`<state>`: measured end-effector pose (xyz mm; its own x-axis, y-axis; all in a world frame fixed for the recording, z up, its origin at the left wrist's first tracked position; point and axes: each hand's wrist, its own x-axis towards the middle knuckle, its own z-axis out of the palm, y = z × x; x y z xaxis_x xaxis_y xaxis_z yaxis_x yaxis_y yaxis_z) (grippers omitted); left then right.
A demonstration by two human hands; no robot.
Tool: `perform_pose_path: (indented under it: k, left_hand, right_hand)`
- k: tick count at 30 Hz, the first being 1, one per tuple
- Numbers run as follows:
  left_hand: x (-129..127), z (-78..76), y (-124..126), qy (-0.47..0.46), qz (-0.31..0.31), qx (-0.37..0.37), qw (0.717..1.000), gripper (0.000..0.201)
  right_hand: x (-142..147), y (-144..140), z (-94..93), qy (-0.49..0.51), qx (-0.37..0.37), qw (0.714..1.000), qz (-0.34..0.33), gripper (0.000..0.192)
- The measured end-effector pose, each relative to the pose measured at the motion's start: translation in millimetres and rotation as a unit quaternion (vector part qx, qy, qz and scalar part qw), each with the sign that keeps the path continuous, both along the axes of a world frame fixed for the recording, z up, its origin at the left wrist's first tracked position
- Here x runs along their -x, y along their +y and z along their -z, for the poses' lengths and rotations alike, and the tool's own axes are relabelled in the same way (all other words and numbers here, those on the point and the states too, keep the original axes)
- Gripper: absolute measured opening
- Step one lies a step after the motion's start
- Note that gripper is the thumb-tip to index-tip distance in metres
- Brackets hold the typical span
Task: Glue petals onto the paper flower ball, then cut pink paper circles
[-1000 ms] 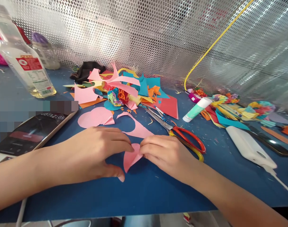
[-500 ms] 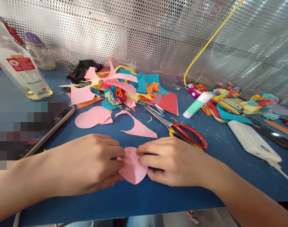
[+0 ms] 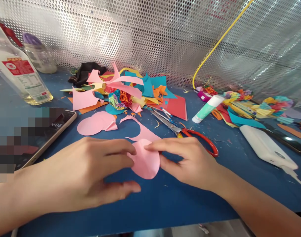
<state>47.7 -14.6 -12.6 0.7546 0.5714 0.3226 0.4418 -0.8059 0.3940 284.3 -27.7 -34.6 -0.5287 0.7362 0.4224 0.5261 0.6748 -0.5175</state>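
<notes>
A pink paper circle (image 3: 147, 165) with a faint crease is between my hands, low over the blue table. My right hand (image 3: 189, 161) pinches it by its right side, index finger on top and the thumb partly hidden behind its edge. At the left edge, the fingertips of my left hand (image 3: 91, 174) touch the paper, while the thumb is spread away from it. Just beyond lies a cut pink paper scrap (image 3: 146, 131). Several pink paper circles (image 3: 91, 125), one piece folded, lie overlapping past my left hand. Scissors with red handles (image 3: 202, 140) rest behind my right hand.
A glue stick (image 3: 208, 109) and a white power bank (image 3: 267, 148) with a cable are to the right. Paper scraps surround a multicoloured paper flower (image 3: 119, 98). A phone (image 3: 51, 135) and a bottle (image 3: 23, 74) stand left. Perforated metal (image 3: 152, 36) backs the table (image 3: 140, 210).
The paper circle has lifted slightly, shifted right and flattened out from its bent shape. My left thumb has let go and spread away; my right hand still holds the paper.
</notes>
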Motion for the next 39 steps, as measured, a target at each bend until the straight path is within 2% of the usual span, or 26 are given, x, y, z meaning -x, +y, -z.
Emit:
perform_pose_path:
  k: [3,7,12,16,19,23,26,28,30,32,34,36,39]
  left_hand:
    - [-1.8,-1.6,0.4,-0.029,0.014,-0.004,0.999,0.012]
    - [-2.9,4.2,3.0,-0.082,-0.069,0.036,0.994,0.009]
    - [-9.0,10.1,3.3,-0.111,-0.088,0.197,0.97,0.006]
    - [-13.4,8.9,1.7,-0.118,-0.124,0.281,0.944,0.012]
    - [-12.4,9.3,0.9,-0.118,-0.154,0.285,0.939,0.026]
    - [-10.7,11.6,-1.2,-0.07,-0.152,0.248,0.954,0.028]
    - [-12.2,13.1,-2.9,-0.106,-0.139,0.212,0.961,0.025]
    - [-13.5,13.9,-2.8,-0.17,-0.143,0.213,0.952,0.026]
    - [-14.4,14.1,-1.6,-0.222,-0.153,0.24,0.933,0.025]
    - [-15.0,13.6,-0.1,-0.238,-0.158,0.264,0.922,0.019]
    - [-15.6,12.3,0.7,-0.224,-0.158,0.266,0.924,0.011]
    - [-16.4,10.9,0.6,-0.208,-0.163,0.253,0.931,0.007]
    - [-17.3,9.1,-0.5,-0.197,-0.183,0.229,0.936,0.013]
  right_hand:
    - [-1.5,-0.2,-3.4,0.076,0.035,0.997,0.005,0.024]
    - [1.2,-0.6,-1.0,0.127,0.094,0.987,0.028,0.021]
    - [9.5,-1.7,4.5,0.146,0.136,0.98,0.008,0.021]
    - [13.0,0.2,6.6,0.186,0.161,0.969,0.036,0.035]
    - [13.5,3.1,8.4,0.155,0.176,0.97,0.062,0.029]
    - [16.3,5.8,9.7,0.133,0.221,0.965,0.048,0.013]
    - [20.2,7.5,10.3,0.184,0.311,0.932,0.023,0.009]
    - [22.4,8.9,11.2,0.256,0.356,0.899,0.015,0.011]
    - [23.6,9.8,12.0,0.317,0.376,0.871,0.012,0.015]
    - [23.7,9.5,12.1,0.345,0.374,0.861,0.015,0.018]
    - [23.3,7.5,11.7,0.328,0.351,0.877,0.025,0.018]
    - [22.6,4.5,11.1,0.269,0.299,0.914,0.05,0.015]
    - [21.7,0.6,10.9,0.179,0.213,0.957,0.08,0.02]
